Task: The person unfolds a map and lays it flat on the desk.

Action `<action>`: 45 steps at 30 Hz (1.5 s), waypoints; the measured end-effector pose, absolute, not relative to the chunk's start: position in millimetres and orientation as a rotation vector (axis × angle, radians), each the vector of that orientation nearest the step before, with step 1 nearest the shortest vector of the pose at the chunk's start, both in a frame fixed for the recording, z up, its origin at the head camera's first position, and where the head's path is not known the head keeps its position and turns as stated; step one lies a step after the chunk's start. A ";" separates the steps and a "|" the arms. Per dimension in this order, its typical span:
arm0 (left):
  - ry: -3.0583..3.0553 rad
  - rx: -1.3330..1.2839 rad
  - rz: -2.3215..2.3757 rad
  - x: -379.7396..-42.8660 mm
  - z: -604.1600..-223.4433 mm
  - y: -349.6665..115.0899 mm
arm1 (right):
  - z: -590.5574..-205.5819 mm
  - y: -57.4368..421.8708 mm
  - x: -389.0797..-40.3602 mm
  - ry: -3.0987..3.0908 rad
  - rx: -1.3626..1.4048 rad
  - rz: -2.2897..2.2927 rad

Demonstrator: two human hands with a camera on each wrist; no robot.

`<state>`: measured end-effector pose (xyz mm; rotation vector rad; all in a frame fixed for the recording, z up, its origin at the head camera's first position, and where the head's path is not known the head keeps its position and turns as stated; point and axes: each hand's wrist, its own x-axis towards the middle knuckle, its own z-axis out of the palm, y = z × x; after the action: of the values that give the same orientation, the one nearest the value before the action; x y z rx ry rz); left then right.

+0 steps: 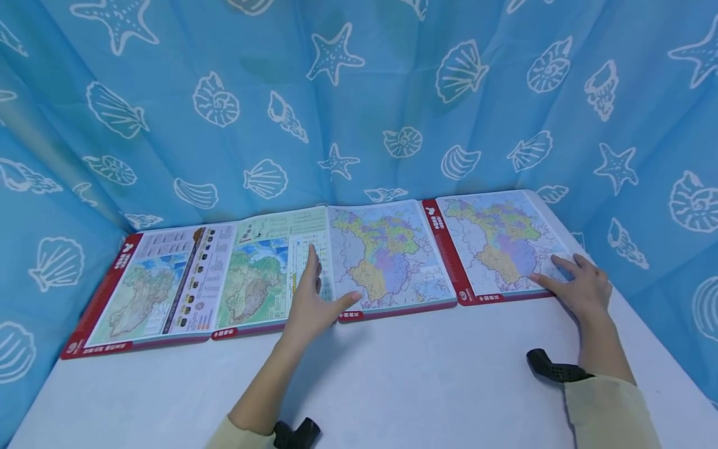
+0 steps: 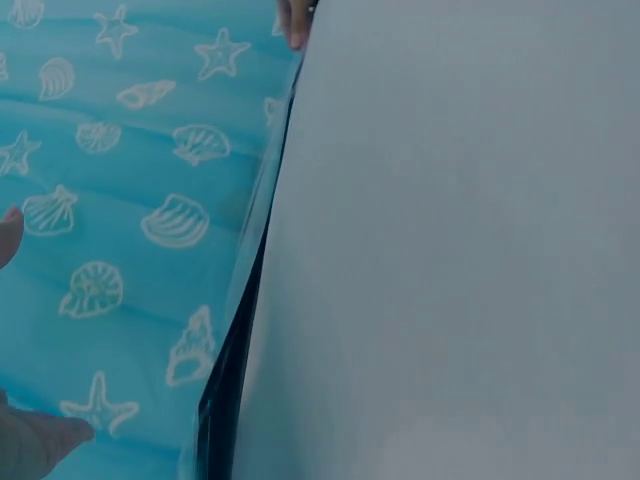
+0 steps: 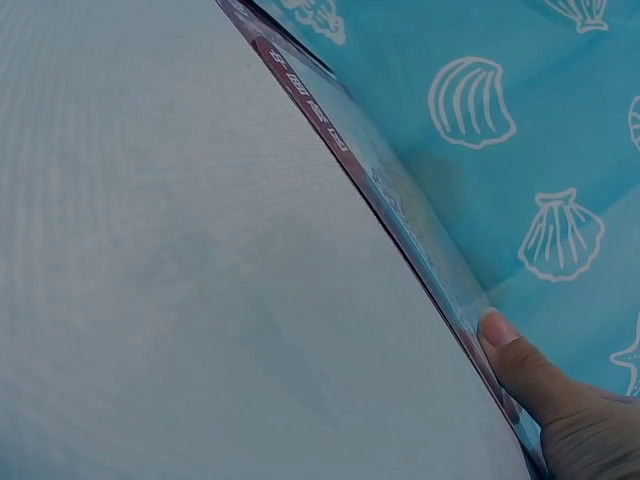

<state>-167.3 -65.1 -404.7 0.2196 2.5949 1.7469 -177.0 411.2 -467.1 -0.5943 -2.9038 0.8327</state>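
One map (image 1: pixel 493 246) seemingly touches the right grip (image 1: pixel 586 290).

Passage exists across the white table (image 1: pixel 432 368), before the row of maps (image 1: pixel 364 262), between left hand (image 1: pixel 313 304) and right hand (image 1: pixel 584 290). Obstruction: the blue curtain (image 1: pixel 364 106) rises close behind the maps, barring the rear.

From my remote seat I see a bright blue curtain (image 1: pixel 359 103) patterned with white shells and starfish. The left map panels (image 1: pixel 154 290) show green, brown and blue; the right map panels (image 1: pixel 387 255), purple, orange and green patches. Their bands (image 1: pixel 449 249) are red, lettered white. I see beige sleeves (image 1: pixel 610 408) and a white table (image 1: pixel 426 368).
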 end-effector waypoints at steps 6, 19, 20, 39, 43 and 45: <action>2.555 0.289 1.777 -171.5 -405.6 -37.0 | -467.4 411.5 -177.4 -2.897 -0.595 0.836; 2.518 0.288 1.725 -165.7 -406.0 12.6 | -467.4 410.3 -177.5 -2.899 -0.595 0.845; 2.517 0.276 1.716 -165.0 -406.2 16.7 | -467.6 410.1 -177.6 -2.901 -0.598 0.846; 2.378 0.293 1.734 -172.6 -426.3 75.5 | -462.6 408.9 -178.3 -2.902 -0.616 0.849; 2.351 0.304 1.726 -172.6 -431.9 85.2 | -462.9 409.0 -177.5 -2.900 -0.630 0.856; 2.339 0.321 1.737 -172.2 -435.3 89.8 | -463.0 409.1 -177.1 -2.901 -0.639 0.858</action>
<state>-172.2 89.8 -435.3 0.3214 2.3387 1.7367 -177.1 409.1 -463.0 -0.6392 -2.9007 0.8576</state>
